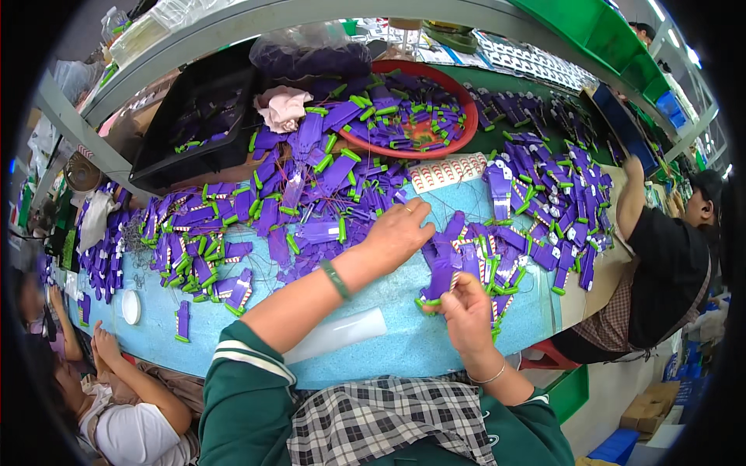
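My left hand reaches over the heap of purple parts, its fingers bent together near a sheet of red-and-white striped stickers. What they pinch, if anything, is too small to make out. Lower and to the right, my right hand is closed, thumb and fingers at the edge of a flat purple part with a green end. A striped strip shows beside those fingertips. Right of that lies a pile of similar purple-and-green parts, some bearing striped stickers.
A red basin of purple-and-green parts stands at the back, beside a black crate and a crumpled pink cloth. A translucent sheet lies on the blue tabletop. Co-workers sit left and right. Grey shelf bars cross overhead.
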`<state>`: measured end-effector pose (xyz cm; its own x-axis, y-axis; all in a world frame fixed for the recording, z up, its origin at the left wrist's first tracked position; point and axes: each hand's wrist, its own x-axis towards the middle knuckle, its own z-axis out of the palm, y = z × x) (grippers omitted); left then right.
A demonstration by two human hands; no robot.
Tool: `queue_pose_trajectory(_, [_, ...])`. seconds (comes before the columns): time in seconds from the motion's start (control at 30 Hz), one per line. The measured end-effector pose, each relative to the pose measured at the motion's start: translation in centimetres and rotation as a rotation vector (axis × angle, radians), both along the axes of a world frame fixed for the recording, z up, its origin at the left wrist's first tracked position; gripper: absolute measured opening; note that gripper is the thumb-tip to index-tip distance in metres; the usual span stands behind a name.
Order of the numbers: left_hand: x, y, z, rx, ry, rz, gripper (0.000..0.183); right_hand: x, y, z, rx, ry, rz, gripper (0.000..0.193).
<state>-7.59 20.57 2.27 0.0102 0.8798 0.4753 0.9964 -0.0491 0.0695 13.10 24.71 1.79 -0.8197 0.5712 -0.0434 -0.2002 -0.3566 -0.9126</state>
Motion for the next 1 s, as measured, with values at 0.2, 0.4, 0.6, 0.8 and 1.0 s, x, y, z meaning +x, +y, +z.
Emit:
queue_pose_trajectory(0.2, [0.2, -1.1, 0.6, -0.119, -0.291, -0.007, 0.006, 1.1, 1.0, 0.6, 0.318, 0.037, 0.116, 0.030])
queue_pose_trajectory(0.4, [5.3, -11.7, 2.6, -0.548, -1.914, -0.224, 0.015, -0.2, 0.9, 2.0, 0.567, 0.212, 0.571, 0.028])
queue_pose_trajectory(0.6, [8.3, -16.4, 1.2, 0.079, -2.444, -0.159, 0.019, -1.5, -2.8, 0.1, -0.241, -0.003, 0.530, 0.027])
queue_pose_trajectory(0.8, [8.2, -16.6, -1.8, 0.354, -1.842, -0.041, 0.018, -2.4, -4.7, 0.1, -0.555, -0.128, 0.467, 0.031])
queue_pose_trajectory(1.0, [7.5, -17.1, -1.3, 0.465, -2.095, -0.007, 0.016, -1.6, -4.1, 1.1, 0.392, -0.153, 0.194, 0.031])
